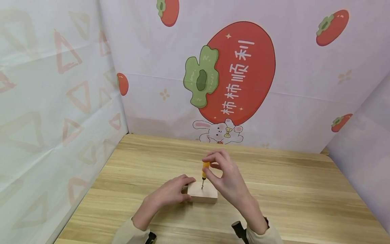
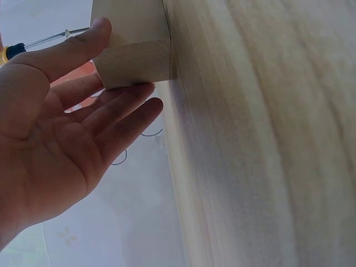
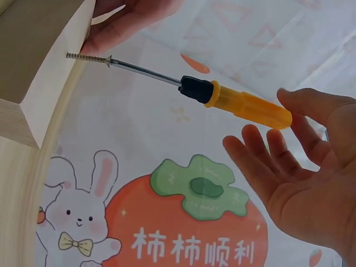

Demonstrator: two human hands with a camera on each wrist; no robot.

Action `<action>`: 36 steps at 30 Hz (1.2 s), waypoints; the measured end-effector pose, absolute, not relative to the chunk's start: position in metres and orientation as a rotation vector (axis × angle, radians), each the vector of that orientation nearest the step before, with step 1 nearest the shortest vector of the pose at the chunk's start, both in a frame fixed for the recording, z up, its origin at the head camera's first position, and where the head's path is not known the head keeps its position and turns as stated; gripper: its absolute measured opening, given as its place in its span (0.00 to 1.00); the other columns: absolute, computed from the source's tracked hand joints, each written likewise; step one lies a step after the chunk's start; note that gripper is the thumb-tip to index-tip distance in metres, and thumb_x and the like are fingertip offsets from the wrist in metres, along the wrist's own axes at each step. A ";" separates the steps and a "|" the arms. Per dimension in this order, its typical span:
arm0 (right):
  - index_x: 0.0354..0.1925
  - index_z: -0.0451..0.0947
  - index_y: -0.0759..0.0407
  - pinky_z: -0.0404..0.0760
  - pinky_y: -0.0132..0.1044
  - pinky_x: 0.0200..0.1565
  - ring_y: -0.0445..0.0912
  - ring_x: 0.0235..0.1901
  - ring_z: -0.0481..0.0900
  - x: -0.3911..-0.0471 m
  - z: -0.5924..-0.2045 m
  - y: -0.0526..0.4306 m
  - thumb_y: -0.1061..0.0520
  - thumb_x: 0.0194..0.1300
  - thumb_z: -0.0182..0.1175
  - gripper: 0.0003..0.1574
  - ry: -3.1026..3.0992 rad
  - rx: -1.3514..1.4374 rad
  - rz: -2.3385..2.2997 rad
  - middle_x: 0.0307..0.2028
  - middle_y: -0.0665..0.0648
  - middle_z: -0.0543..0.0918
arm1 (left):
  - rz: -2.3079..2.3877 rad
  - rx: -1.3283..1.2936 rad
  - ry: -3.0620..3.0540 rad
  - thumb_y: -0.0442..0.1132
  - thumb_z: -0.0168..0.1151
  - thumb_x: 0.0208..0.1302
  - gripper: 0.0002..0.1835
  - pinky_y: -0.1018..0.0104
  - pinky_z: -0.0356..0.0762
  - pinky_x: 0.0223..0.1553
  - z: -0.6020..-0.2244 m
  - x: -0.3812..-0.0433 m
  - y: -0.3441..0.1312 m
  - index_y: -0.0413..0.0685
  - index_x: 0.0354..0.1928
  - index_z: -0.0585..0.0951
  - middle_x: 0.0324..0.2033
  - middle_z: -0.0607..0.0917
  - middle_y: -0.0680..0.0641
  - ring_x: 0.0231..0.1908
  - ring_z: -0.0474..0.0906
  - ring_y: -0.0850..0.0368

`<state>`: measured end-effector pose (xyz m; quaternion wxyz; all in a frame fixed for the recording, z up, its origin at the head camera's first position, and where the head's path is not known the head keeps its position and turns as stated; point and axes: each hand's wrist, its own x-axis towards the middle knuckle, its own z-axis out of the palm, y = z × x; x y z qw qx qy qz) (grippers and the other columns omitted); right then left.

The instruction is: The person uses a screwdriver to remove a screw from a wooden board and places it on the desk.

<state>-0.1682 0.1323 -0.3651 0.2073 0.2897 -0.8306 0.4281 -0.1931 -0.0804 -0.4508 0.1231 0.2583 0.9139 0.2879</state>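
A pale wooden block (image 1: 203, 197) lies on the table, its left end held between the thumb and fingers of my left hand (image 1: 168, 191). A screw (image 3: 89, 58) stands in the block's top face, most of its thread showing. The tip of a screwdriver (image 3: 245, 107) with a yellow handle and black collar meets the screw head. My right hand (image 1: 230, 181) pinches the butt of that handle between thumb and index finger. In the right wrist view, the other fingers (image 3: 253, 153) of that hand are spread away from the handle.
The wood-grain table (image 1: 292, 200) runs under both arms. A printed backdrop (image 1: 146, 108) with persimmons and a rabbit stands behind it, and a patterned sheet (image 1: 36, 128) hangs on the left. A dark wrist device (image 1: 239, 230) sits by the right sleeve.
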 end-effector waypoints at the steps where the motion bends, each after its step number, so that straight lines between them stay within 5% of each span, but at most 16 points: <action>1: 0.43 0.80 0.53 0.84 0.33 0.44 0.41 0.44 0.80 -0.168 -0.365 0.132 0.67 0.57 0.71 0.17 -2.318 0.799 1.178 0.45 0.49 0.79 | 0.841 0.753 2.666 0.43 0.73 0.58 0.31 0.56 0.77 0.54 -0.451 -0.193 -0.080 0.49 0.64 0.77 0.54 0.81 0.48 0.51 0.78 0.55; 6: 0.40 0.81 0.50 0.80 0.30 0.35 0.38 0.34 0.77 -0.168 -0.365 0.133 0.65 0.55 0.73 0.17 -2.315 0.798 1.105 0.40 0.45 0.78 | 0.844 0.750 2.666 0.44 0.73 0.58 0.31 0.55 0.77 0.54 -0.452 -0.194 -0.081 0.49 0.64 0.76 0.54 0.81 0.48 0.51 0.78 0.56; 15: 0.45 0.79 0.56 0.80 0.33 0.45 0.40 0.41 0.80 -0.170 -0.365 0.133 0.74 0.58 0.63 0.20 -2.302 0.924 1.062 0.41 0.46 0.82 | 0.833 0.761 2.664 0.43 0.73 0.58 0.31 0.56 0.77 0.52 -0.452 -0.193 -0.081 0.49 0.65 0.76 0.53 0.81 0.48 0.50 0.78 0.56; 21: 0.44 0.79 0.52 0.80 0.32 0.42 0.40 0.39 0.79 -0.167 -0.363 0.133 0.63 0.57 0.72 0.18 -2.347 0.849 1.070 0.43 0.45 0.79 | 0.821 0.761 2.672 0.44 0.72 0.59 0.31 0.56 0.77 0.54 -0.452 -0.194 -0.081 0.50 0.65 0.76 0.54 0.81 0.48 0.51 0.78 0.56; 28: 0.43 0.79 0.53 0.82 0.36 0.47 0.40 0.43 0.80 -0.168 -0.364 0.133 0.70 0.57 0.67 0.17 -2.313 0.894 1.074 0.40 0.46 0.81 | 0.827 0.767 2.673 0.43 0.73 0.58 0.31 0.55 0.77 0.53 -0.452 -0.193 -0.081 0.49 0.64 0.76 0.54 0.81 0.48 0.51 0.78 0.55; 36: 0.44 0.81 0.53 0.81 0.34 0.46 0.38 0.41 0.79 -0.169 -0.363 0.132 0.64 0.58 0.71 0.16 -2.363 0.899 1.048 0.40 0.46 0.84 | 0.823 0.782 2.684 0.43 0.73 0.58 0.31 0.56 0.76 0.52 -0.453 -0.194 -0.081 0.51 0.64 0.77 0.53 0.81 0.49 0.50 0.78 0.56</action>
